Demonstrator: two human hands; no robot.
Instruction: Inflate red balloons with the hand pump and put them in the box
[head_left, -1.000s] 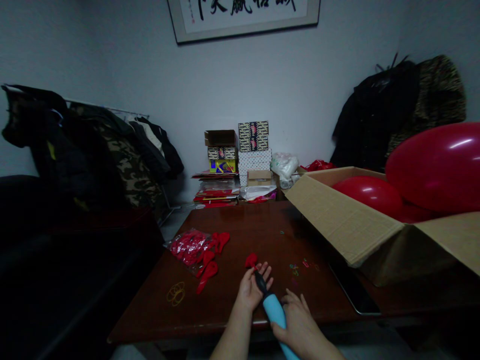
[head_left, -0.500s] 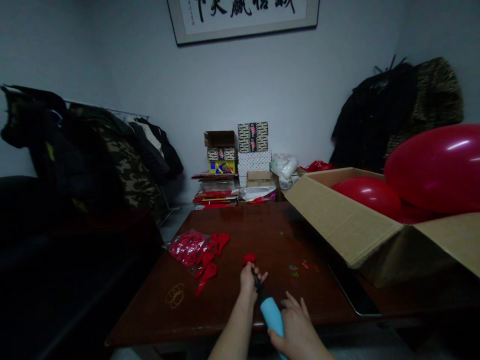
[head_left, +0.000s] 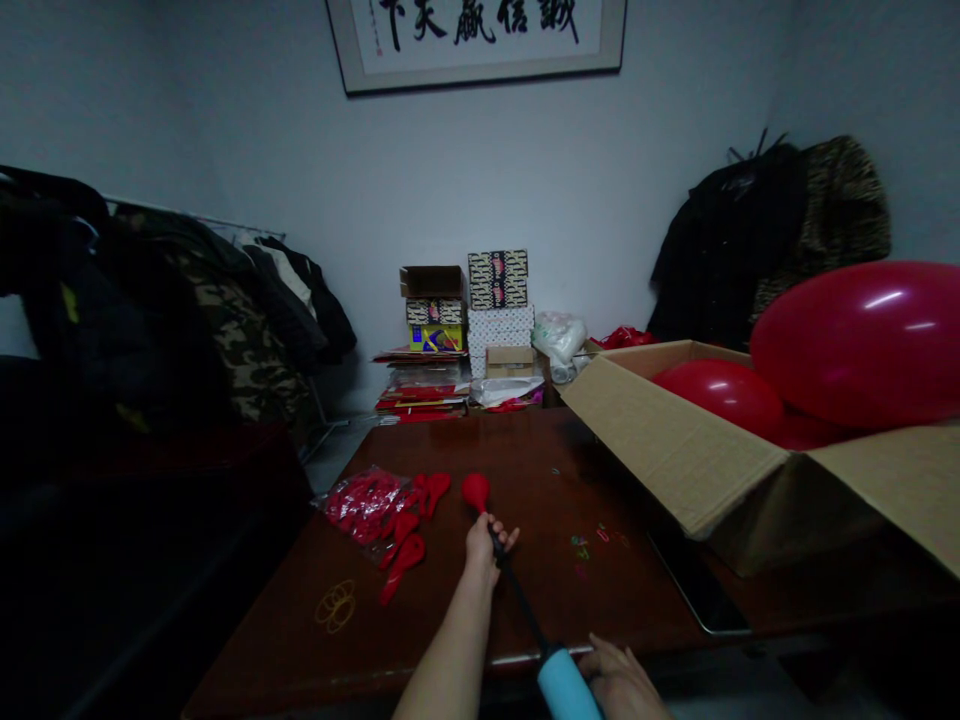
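Gripping tight with the left hand, closed around the black end of a hand pump, right at the neck of a small red balloon, out over the middle of the table! Resting against the pump's blue barrel with the right hand, with how fully closed impossible to tell. Now to the containers: off to the left, a clear plastic bag full of limp red balloons, with loose balloons just beside. Over on the right, an open cardboard box crammed with inflated red balloons, the biggest up above the rim. Stacked by the wall, an open brown box, a yellow box and a patterned box with dark-band lettering too small to read. And up top, on the framed scroll, in bold black brushwork, right to left: 誠信贏天下, slightly cropped above.
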